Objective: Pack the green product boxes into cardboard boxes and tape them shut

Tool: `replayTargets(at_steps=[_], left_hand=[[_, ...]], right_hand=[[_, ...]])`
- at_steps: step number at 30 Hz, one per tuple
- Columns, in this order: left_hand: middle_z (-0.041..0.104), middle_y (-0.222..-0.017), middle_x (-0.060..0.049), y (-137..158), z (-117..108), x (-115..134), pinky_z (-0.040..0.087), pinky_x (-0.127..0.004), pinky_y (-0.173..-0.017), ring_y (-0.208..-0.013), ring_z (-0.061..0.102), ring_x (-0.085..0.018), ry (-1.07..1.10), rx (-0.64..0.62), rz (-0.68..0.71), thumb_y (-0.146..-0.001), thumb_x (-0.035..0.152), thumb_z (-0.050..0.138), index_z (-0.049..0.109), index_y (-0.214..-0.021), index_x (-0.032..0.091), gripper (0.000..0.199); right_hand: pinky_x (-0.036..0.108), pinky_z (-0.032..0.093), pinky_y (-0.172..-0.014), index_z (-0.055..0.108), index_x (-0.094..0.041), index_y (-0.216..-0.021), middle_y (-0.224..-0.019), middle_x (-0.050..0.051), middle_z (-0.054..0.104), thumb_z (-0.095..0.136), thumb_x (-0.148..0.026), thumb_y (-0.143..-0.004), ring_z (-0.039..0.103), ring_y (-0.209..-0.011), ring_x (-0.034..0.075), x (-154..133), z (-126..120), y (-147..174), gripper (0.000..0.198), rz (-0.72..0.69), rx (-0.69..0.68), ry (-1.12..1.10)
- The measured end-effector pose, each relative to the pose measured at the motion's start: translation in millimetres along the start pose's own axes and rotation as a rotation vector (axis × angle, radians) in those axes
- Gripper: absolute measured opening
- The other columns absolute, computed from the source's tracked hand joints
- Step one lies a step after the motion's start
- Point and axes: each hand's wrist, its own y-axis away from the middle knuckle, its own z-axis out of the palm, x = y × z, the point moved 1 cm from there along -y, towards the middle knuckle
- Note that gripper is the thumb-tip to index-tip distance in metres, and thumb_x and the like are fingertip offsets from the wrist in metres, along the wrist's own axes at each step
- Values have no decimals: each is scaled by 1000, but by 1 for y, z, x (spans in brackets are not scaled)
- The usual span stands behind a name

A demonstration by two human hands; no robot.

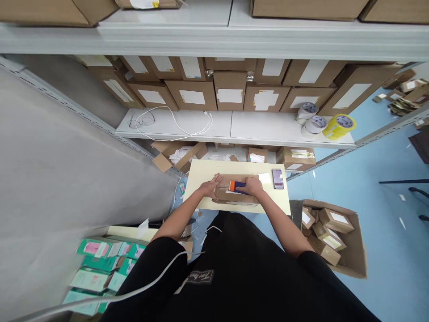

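Your right hand (252, 186) is closed around an orange-and-dark-blue object (237, 185), gripping it over the top of a brown carton (221, 194); its orange end points toward your left hand (210, 187). You have that left hand laid on the carton's left end, its fingers spread rather than closed. The carton lies lengthwise across the pale yellow bench (200, 171), right in front of you. Just beyond your right hand, a white paper (264, 178) lies on the bench, and a phone (278, 179) is near the bench's right edge.

Ahead of you, a white shelf (254, 125) carries stacked brown boxes with white labels (229, 95). In front of them, a white cable (174, 120) loops across the left half, while two white tape rolls (314, 127) and a yellow tape roll (339, 127) stand at the right end. Down on your right, a large open box (359, 250) holds smaller taped boxes (329, 237). Down on your left, green-and-white boxes (95, 264) are piled up.
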Motion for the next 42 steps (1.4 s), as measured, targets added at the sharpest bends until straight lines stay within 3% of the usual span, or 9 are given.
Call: replayTargets(at_steps=[8, 16, 22, 26, 30, 36, 38, 42], left_hand=[[-20, -176, -11, -1, 0, -4, 40, -41, -118, -159, 26, -38, -38, -8, -2, -58, 67, 89, -8, -169, 36, 150], [-14, -177, -13, -1, -1, -6, 37, -38, -120, -161, 23, -36, -26, 26, 26, -57, 68, 89, 1, -170, 33, 147], [-14, -177, -14, 0, -6, -2, 38, -41, -120, -158, 30, -38, -26, 7, -3, -54, 64, 92, 6, -170, 33, 148], [-15, -177, -14, 0, -8, 1, 38, -42, -120, -159, 27, -39, -23, -11, -15, -53, 63, 92, 5, -170, 33, 149], [-14, -177, -13, 1, -10, 2, 37, -45, -121, -160, 25, -40, -26, -21, -19, -54, 68, 89, 3, -169, 34, 148], [-13, -177, -12, 1, -10, 5, 35, -53, -121, -157, 26, -46, -67, -13, -64, -50, 72, 90, 8, -169, 35, 149], [-13, -177, -13, -3, -8, 10, 30, -62, -121, -157, 18, -52, -105, -4, -97, -45, 74, 91, 7, -169, 37, 154], [-8, -177, -19, -19, -6, 36, 6, -78, -120, -156, -11, -59, -178, -29, -176, -34, 74, 94, 6, -169, 34, 167]], right_hand=[[33, 51, -84, 75, -16, -109, -111, 19, 77, 70, -77, -80, 73, -104, 32, 36, -9, 6, 68, 5, 48, 63], [34, 49, -79, 75, -18, -103, -105, 18, 77, 68, -79, -81, 72, -100, 33, 111, -19, 34, 65, 131, 39, 87], [32, 45, -69, 72, -21, -92, -98, 15, 77, 76, -75, -76, 71, -93, 30, 177, -14, 44, 57, 222, 47, 21], [31, 41, -66, 71, -21, -85, -88, 12, 77, 81, -67, -75, 70, -84, 27, 205, -5, 45, 49, 294, 40, -85], [29, 39, -63, 72, -21, -85, -87, 10, 76, 80, -67, -76, 70, -80, 24, 210, 7, 42, 48, 289, 29, -126], [27, 38, -62, 72, -20, -94, -100, 11, 77, 76, -74, -75, 70, -91, 26, 197, 25, 28, 57, 312, 30, -113], [26, 38, -63, 72, -20, -94, -103, 11, 77, 77, -73, -74, 70, -92, 25, 192, 33, 25, 57, 320, 29, -129], [26, 38, -63, 72, -20, -94, -101, 10, 77, 77, -72, -75, 71, -92, 24, 185, 47, 25, 55, 325, 39, -165]])
